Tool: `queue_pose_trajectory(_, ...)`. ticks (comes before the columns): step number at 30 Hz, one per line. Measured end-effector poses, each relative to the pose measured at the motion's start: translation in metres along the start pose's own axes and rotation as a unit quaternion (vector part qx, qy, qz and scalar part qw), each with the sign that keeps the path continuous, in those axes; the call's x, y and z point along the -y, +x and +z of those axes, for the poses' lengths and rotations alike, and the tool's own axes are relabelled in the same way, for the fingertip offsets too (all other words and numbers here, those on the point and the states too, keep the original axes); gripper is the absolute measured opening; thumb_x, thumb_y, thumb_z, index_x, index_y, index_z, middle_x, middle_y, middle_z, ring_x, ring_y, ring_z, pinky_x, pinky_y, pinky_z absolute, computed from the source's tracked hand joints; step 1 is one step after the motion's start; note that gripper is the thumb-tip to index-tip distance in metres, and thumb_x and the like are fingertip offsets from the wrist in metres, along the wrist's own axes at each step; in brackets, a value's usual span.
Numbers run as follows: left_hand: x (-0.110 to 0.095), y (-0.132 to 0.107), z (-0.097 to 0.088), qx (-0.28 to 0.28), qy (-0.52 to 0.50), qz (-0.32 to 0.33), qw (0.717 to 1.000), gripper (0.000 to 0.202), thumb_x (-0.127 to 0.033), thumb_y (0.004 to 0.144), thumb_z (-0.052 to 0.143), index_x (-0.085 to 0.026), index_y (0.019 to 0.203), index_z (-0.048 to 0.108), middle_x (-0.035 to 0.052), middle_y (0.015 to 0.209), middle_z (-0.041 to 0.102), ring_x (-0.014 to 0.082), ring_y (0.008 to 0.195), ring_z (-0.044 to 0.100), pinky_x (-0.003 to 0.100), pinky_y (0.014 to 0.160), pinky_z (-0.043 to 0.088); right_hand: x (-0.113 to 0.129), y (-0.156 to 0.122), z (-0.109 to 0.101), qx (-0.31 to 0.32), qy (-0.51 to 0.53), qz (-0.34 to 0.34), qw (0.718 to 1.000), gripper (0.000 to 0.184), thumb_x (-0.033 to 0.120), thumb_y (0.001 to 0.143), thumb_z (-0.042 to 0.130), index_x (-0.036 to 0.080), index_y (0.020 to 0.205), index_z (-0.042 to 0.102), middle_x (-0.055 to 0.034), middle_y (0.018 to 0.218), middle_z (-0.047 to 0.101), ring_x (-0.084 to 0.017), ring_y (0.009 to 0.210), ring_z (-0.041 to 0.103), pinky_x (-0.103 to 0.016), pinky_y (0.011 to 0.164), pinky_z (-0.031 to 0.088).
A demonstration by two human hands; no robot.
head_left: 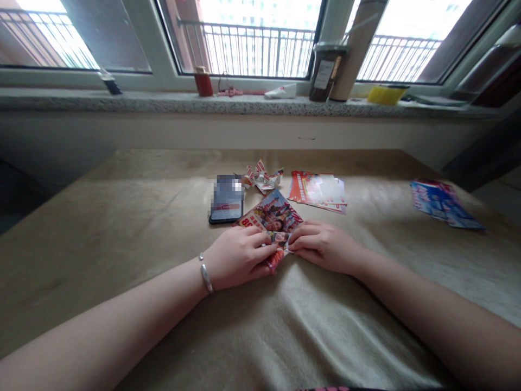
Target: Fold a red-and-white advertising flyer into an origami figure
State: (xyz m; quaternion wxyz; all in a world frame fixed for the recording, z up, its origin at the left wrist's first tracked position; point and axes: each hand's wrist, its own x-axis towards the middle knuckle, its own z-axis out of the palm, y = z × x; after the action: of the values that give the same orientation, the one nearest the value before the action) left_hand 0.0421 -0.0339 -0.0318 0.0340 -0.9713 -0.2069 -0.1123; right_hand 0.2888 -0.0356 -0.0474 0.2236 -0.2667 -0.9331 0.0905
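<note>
Both hands pinch the near, folded part of a printed leaflet [277, 209]: the left hand [242, 255] with thumb and fingers at its near corner, the right hand [321, 244] by its fingertips at the other side. The leaflet lies on the table just in front of the person, its far corner pointing to the window [252, 49]. Large figures by the left hand seem to read "88", though they are partly covered. A phone [227, 212], its screen largely blurred out, lies just beside it. Beyond is a folded paper piece [262, 178]; to its right, orange leaflets [317, 190] and, well apart, blue leaflets [442, 203], their print too small to read. The tan table cover [122, 212] wrinkles near the person. On the speckled sill [163, 103] stand a red tin [202, 82] and a dark jar [325, 68] with a white label; railings [260, 49] show outside.
</note>
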Motion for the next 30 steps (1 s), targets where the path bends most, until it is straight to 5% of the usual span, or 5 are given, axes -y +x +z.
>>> queue_pose_trajectory(5,-0.006,0.001,-0.001,-0.049,-0.053,0.005,0.997,0.026,-0.031,0.093,0.042,-0.019,0.096,0.065,0.004,0.079,0.065,0.0151,0.072,0.058,0.026,0.062,0.047,0.004,-0.001,-0.002,0.023,-0.029,0.0,0.999,0.018,0.026,0.089,0.051,0.02,0.089,0.068,-0.005,0.095,0.069,-0.015,0.087,0.062,-0.031,0.08,0.05)
queue_pose_trajectory(10,-0.003,0.002,0.002,-0.072,-0.124,-0.067,0.987,0.022,-0.025,0.091,0.045,-0.017,0.084,0.064,0.0019,0.075,0.065,0.0113,0.066,0.058,0.022,0.061,0.044,0.005,-0.001,-0.004,0.018,-0.02,-0.006,1.0,0.019,0.024,0.089,0.05,0.021,0.09,0.068,-0.0047,0.096,0.069,-0.015,0.088,0.062,-0.03,0.079,0.05)
queue_pose_trajectory(17,0.007,0.006,0.014,-0.029,-0.143,-0.136,0.98,0.017,-0.021,0.088,0.05,-0.017,0.075,0.061,0.0012,0.078,0.065,0.0153,0.081,0.056,0.029,0.081,0.045,0.0,-0.004,-0.003,0.034,-0.001,0.018,0.999,0.019,0.028,0.089,0.051,0.02,0.092,0.068,-0.0049,0.095,0.07,-0.016,0.089,0.062,-0.032,0.081,0.05)
queue_pose_trajectory(24,0.012,0.009,0.026,-0.022,-0.063,-0.15,0.986,0.018,-0.023,0.088,0.048,-0.015,0.074,0.059,0.0052,0.082,0.064,0.0174,0.081,0.056,0.032,0.082,0.046,-0.003,-0.008,0.005,-0.007,-0.01,0.087,0.996,0.026,0.026,0.085,0.056,0.021,0.11,0.062,-0.0046,0.097,0.069,-0.015,0.084,0.063,-0.027,0.073,0.049)
queue_pose_trajectory(30,0.013,0.009,0.025,-0.036,-0.043,-0.166,0.984,0.016,-0.02,0.088,0.048,-0.014,0.08,0.06,0.0056,0.082,0.064,0.0179,0.078,0.057,0.031,0.074,0.048,-0.002,-0.005,0.006,0.008,-0.045,0.038,0.998,0.023,0.029,0.085,0.057,0.021,0.106,0.062,-0.0045,0.098,0.068,-0.017,0.087,0.061,-0.031,0.076,0.048)
